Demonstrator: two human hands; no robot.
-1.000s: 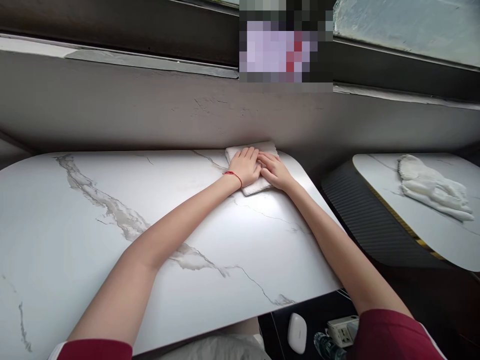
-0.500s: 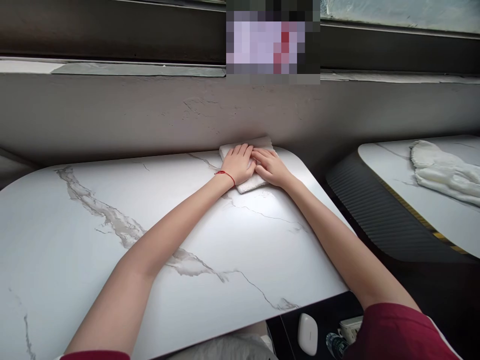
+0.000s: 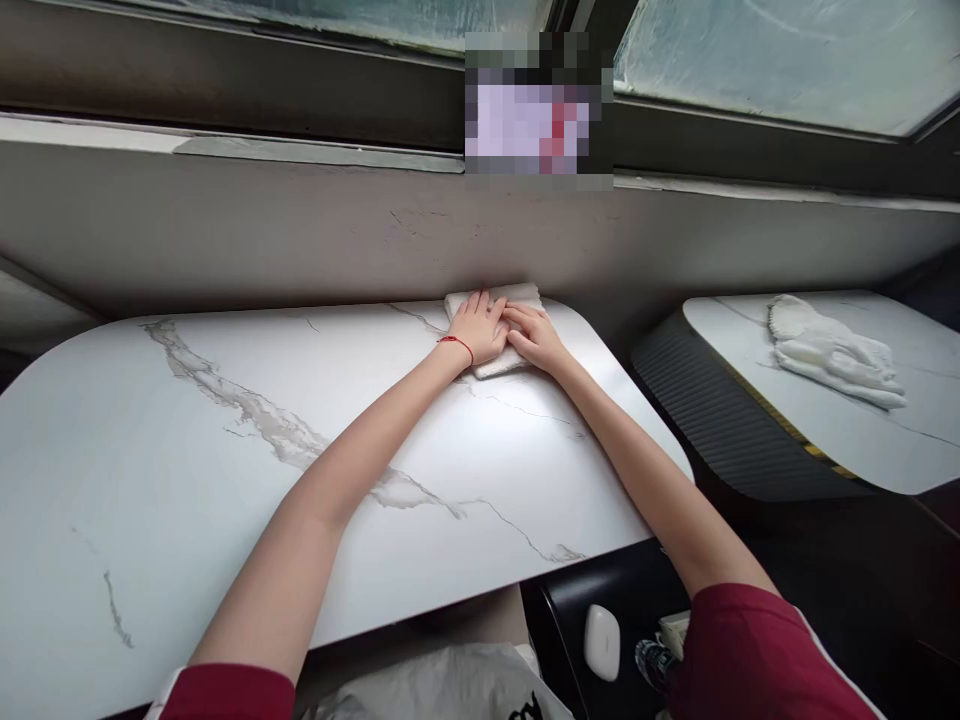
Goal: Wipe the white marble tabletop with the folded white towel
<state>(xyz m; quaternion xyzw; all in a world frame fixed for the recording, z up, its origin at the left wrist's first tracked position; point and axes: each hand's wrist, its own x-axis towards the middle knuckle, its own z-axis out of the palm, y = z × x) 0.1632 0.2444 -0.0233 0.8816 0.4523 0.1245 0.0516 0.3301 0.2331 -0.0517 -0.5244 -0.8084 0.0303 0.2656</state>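
Near the far right corner of the white marble-patterned table (image 3: pixel 420 560) lies a folded white cloth (image 3: pixel 498 367). My left hand (image 3: pixel 480 328), with a red string bracelet at the wrist, rests flat on it with fingers stretched out. Beside it, my right hand (image 3: pixel 538 340) lies on the cloth's right part, fingers extended toward the left hand and touching it. Both hands cover the middle of the cloth; its far edge and near corner show.
A wall (image 3: pixel 315 230) borders the table's far edge, below windows. Across a gap on the right, a second table (image 3: pixel 817 440) bears a crumpled white cloth (image 3: pixel 832 350). Below the near edge are a white rounded case (image 3: pixel 602 642) and a bottle (image 3: pixel 654 662).
My view has tilted and shifted, showing more of the windows and the right-hand table. Both hands remain on the cloth, at nearly the same place on the table.
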